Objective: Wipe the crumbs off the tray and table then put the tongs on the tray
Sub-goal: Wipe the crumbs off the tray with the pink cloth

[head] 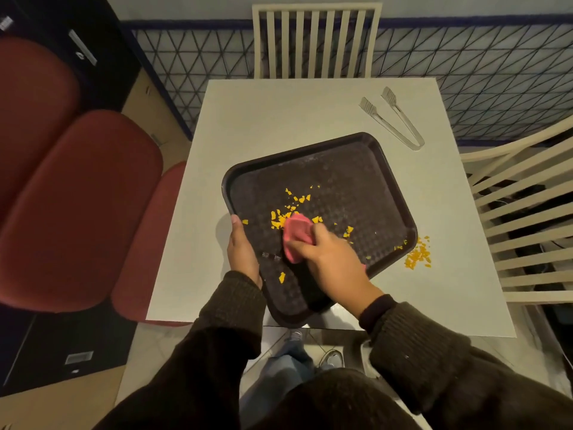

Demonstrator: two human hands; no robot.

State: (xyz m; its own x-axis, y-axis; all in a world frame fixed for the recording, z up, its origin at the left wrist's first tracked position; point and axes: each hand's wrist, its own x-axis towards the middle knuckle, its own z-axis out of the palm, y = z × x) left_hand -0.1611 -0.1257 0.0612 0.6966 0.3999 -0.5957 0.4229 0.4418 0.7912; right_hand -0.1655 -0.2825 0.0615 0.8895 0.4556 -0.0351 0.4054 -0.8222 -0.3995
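Head view: my right hand (328, 259) has its fingers (299, 245) pinching a pink folded cloth (296, 232) on the dark textured plastic tray (356, 181). Yellow crumbs (282, 217) lie just left and ahead of the cloth. My left hand (243, 249) has its fingers wrapped on the tray's left rim. More crumbs sit on the white desk (263, 113), right. Metal tongs (392, 117) lie far right, long axis diagonal, nearer my right hand.

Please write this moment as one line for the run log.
step: wiping tray | right hand: pink cloth on crumbs | left hand: holds tray edge | tongs: on table
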